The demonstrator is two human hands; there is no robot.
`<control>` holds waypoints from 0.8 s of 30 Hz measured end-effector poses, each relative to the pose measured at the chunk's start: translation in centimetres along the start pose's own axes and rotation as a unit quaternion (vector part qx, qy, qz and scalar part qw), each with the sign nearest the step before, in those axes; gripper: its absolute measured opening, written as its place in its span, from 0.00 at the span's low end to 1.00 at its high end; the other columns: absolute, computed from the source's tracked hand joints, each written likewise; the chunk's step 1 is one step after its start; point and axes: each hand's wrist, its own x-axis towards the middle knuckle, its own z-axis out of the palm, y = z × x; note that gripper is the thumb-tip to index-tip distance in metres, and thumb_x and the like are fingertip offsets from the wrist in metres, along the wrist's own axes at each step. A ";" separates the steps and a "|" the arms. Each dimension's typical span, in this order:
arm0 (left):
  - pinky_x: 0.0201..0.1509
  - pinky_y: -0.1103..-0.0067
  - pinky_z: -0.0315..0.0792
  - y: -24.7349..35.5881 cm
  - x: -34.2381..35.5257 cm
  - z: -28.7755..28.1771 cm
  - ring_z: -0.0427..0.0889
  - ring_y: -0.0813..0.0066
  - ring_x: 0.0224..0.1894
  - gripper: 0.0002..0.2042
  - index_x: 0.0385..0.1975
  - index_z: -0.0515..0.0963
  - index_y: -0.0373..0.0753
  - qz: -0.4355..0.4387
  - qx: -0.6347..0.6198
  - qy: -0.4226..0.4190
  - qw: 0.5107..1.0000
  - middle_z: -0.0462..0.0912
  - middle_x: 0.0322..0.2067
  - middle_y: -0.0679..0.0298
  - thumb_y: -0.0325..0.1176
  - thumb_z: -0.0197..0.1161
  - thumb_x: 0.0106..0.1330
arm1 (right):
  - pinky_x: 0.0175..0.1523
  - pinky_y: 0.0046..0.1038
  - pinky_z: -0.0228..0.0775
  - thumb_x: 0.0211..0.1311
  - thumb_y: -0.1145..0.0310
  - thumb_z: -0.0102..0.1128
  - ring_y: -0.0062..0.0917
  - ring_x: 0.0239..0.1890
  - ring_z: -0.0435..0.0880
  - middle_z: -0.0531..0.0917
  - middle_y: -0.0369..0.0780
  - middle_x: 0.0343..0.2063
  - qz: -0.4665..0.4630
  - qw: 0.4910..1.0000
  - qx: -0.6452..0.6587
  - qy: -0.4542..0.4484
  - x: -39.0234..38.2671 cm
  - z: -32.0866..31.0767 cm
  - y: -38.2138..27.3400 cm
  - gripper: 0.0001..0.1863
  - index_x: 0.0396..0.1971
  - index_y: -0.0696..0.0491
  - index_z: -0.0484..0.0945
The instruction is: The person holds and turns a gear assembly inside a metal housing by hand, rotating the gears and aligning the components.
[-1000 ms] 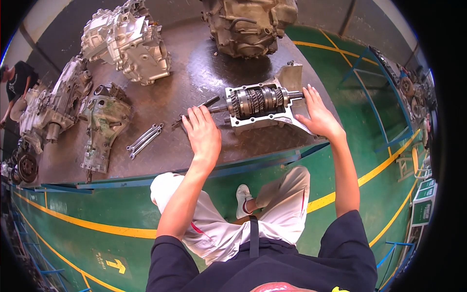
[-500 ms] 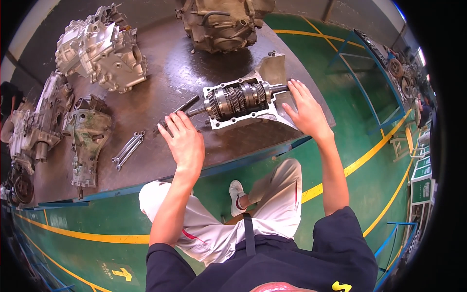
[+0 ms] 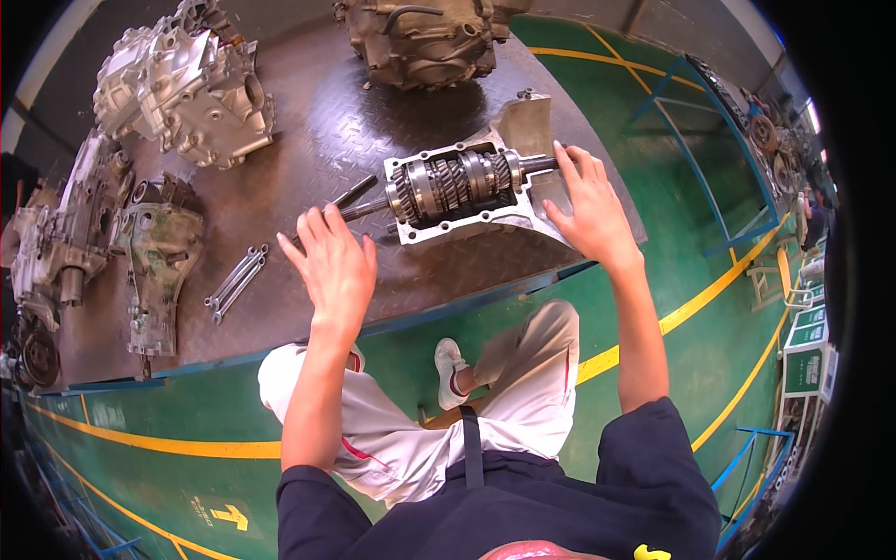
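Observation:
A gear shaft (image 3: 455,185) with several helical gears lies in an open silvery gearbox housing half (image 3: 455,227) on the metal-topped table. My left hand (image 3: 338,271) is palm down with its fingers spread. Its fingertips are over the left end of the shaft, which they partly hide; firm contact cannot be made out. At the opposite end, my right hand (image 3: 600,210) has its fingers stretched out, fingertips at the shaft's tip and thumb apart near the housing's flared edge. Behind the shaft's left end lies a dark metal rod (image 3: 355,191).
Several combination wrenches (image 3: 236,284) lie left of my left hand. Beyond them stand a greenish gearbox casing (image 3: 159,257) and a large silvery casing (image 3: 191,89). A brown casing (image 3: 420,42) sits at the back. The table's blue front edge (image 3: 448,308) runs before my knees.
My left hand has shifted slightly left, its fingers now more spread and its thumb standing out. My right hand stays at the shaft's right end. The view has shifted a little.

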 end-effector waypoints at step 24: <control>0.78 0.48 0.51 0.9 -0.8 0.5 0.65 0.53 0.69 0.42 0.73 0.60 0.30 0.044 0.050 -0.011 0.998 0.69 0.64 0.49 0.42 0.71 0.63 | 0.67 0.42 0.67 0.61 0.63 0.67 0.42 0.67 0.69 0.71 0.46 0.63 0.000 1.000 -0.019 -0.019 0.2 -0.2 0.1 0.34 0.67 0.60 0.70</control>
